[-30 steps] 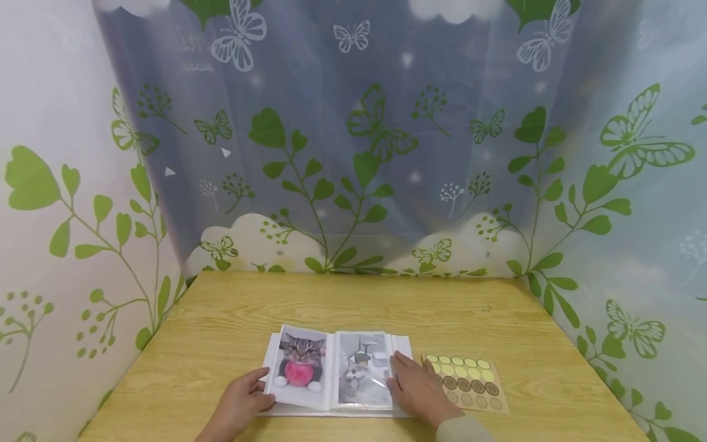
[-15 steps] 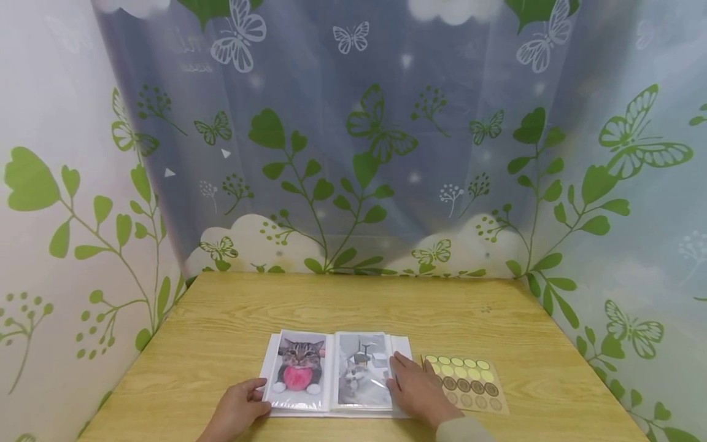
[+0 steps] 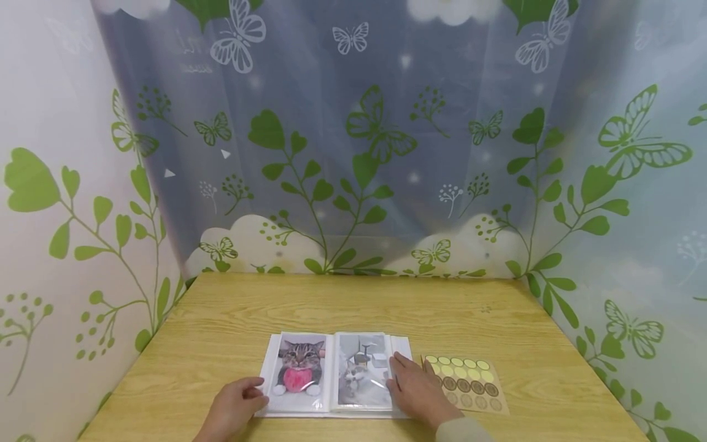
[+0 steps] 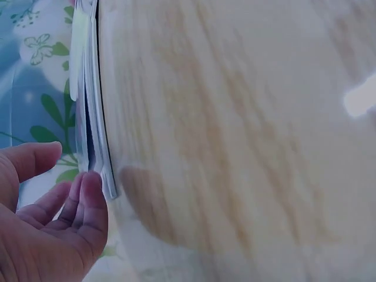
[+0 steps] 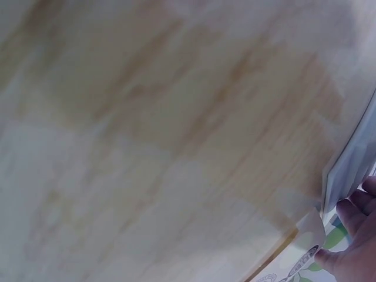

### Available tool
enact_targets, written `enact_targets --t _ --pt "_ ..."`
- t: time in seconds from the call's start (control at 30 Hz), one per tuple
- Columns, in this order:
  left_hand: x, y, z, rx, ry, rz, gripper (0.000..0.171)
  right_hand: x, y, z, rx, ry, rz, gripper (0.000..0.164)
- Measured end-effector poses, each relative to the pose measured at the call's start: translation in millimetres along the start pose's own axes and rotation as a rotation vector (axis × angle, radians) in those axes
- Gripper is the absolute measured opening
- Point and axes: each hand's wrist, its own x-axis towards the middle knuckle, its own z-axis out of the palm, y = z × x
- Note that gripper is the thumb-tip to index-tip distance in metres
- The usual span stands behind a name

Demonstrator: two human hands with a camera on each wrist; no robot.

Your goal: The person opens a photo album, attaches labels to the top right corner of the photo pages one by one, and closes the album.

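Observation:
An open photo album (image 3: 329, 402) with white pages lies flat near the table's front. Its left page holds a cat photo (image 3: 300, 371) with a pink round thing at the cat's chest; a greyish photo (image 3: 363, 371) fills the right page. My left hand (image 3: 233, 405) is at the album's lower left edge. In the left wrist view, that hand's thumb stands apart from its fingers (image 4: 91, 191), whose tips are at the page edges (image 4: 88, 106). My right hand (image 3: 417, 388) rests along the album's right edge, fingers extended, part of it over the sticker sheet.
A tan sticker sheet (image 3: 499, 387) with rows of round yellow and brown stickers lies right of the album, partly hidden by the right hand. The wooden table (image 3: 353, 301) is bordered by printed curtains (image 3: 309, 184) at the back and both sides.
The left album page, slightly raised a second ago, has come down flat. My left hand has drawn back a little from it. The right hand has stayed in place.

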Motion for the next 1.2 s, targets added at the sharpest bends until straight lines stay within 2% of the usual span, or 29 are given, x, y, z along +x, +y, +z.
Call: enact_targets --t 0.1,0.23,0.63,0.97,1.2 --pt "1.9 6.6 -0.8 0.020 0.006 -0.008 0.036 0.4 -0.8 -0.9 -0.002 0.001 0.000 0.049" --pt "2.8 17.2 -0.9 0.012 0.026 0.016 0.035 1.1 -1.1 -1.5 -0.005 0.008 -0.002 0.049" --pt "7.5 43.8 14.8 -0.071 0.029 0.143 0.033 2.4 -2.1 -3.5 -0.020 0.009 -0.007 0.046" --pt "12.4 71.8 40.5 -0.076 -0.049 0.220 0.038 2.2 0.4 -0.2 -0.026 0.077 -0.024 0.043" --pt "15.6 85.7 56.8 -0.062 -0.096 0.267 0.041 1.7 2.5 1.0 -0.009 0.075 0.004 0.045"
